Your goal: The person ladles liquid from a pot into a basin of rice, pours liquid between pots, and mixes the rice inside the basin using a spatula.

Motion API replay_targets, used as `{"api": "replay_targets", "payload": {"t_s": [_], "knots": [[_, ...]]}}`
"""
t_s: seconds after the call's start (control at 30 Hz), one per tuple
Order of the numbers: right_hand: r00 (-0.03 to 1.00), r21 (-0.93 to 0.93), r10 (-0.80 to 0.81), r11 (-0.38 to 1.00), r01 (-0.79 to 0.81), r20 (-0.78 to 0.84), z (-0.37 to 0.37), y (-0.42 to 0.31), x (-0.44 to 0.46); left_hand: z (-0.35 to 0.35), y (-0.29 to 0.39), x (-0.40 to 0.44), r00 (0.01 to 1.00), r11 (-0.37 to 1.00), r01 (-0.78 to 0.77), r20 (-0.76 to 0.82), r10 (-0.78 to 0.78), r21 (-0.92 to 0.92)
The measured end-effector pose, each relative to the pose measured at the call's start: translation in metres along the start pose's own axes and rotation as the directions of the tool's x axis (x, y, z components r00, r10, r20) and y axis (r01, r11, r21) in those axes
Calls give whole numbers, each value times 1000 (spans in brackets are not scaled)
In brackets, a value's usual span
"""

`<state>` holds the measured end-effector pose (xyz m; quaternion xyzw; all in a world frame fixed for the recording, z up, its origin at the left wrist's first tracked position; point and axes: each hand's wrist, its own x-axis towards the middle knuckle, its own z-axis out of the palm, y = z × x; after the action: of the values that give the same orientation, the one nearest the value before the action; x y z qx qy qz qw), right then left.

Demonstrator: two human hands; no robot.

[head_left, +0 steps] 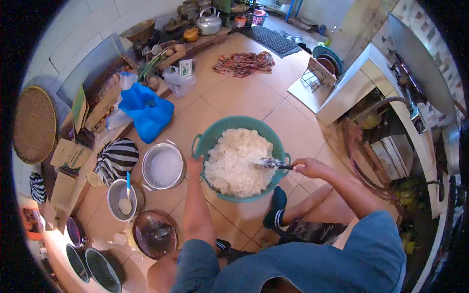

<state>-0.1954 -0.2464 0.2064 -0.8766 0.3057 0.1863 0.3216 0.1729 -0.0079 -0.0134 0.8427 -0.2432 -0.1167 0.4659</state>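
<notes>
Pinching spatula with right fingers, basin rim with left fingers, carton lettering unreadable.

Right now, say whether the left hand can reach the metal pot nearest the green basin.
Likely yes: the left hand grips the green basin on the side facing the metal pot, with nothing visible between; it would probably need to let go first.

At the centre of the frame, our left hand grips the rim of a green basin heaped with white rice. Our right hand holds a rice-coated spatula in the rice. Left of centre we see a pot; at upper left, a blue plastic bag; at top centre, a kettle.
</notes>
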Motion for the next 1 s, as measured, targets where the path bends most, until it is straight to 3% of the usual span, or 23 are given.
{"api": "replay_targets", "payload": {"t_s": [0.03, 0.1, 0.17, 0.23, 0.27, 0.37, 0.47, 0.53, 0.73, 0.83, 0.93, 1.0], "knots": [[999, -55, 42, 998, -44, -23, -12, -5, 5, 22, -33, 0, 998, 991, -42, -51, 49, 124], [995, -279, 96, 957, -84, 31, -40, -20, 21, 22, -40, -12, 992, 981, -49, -105, 70, 188], [985, -444, 158, 888, -114, 63, -54, -23, 53, -4, 26, -45, 993, 998, 13, -122, -5, 63], [972, -551, 222, 822, -141, 82, -47, -25, 95, -13, 38, -66, 986, 991, 122, -118, -116, 49], [978, -540, 200, 831, -137, 59, -44, -26, 108, -14, 39, -71, 977, 983, 180, -122, -174, 40], [994, -507, 112, 856, -99, -5, -26, -26, 141, -14, 35, -75, 983, 983, 131, -112, -146, -132], [995, -481, 7, 875, -52, -95, -10, -10, 148, -13, 30, -73, 988, 991, 131, -90, -128, 25], [990, -464, -55, 886, -12, -132, 1, 1, 150, -11, 24, -71, 990, 993, 108, -86, -111, -37], [981, -427, -59, 904, -25, -183, 32, 4, 162, -17, 39, -75, 985, 985, 125, -104, -137, -118], [949, -465, -178, 884, 39, -259, 49, 2, 174, -13, 40, -79, 980, 985, 129, -139, -144, -114], [932, -429, -190, 902, 42, -308, 53, -12, 182, -3, 26, -86, 966, 979, 150, -188, -175, -141], [959, -442, -107, 897, -20, -261, 54, -11, 201, -3, 23, -86, 956, 977, 166, -221, -194, -136]]}}
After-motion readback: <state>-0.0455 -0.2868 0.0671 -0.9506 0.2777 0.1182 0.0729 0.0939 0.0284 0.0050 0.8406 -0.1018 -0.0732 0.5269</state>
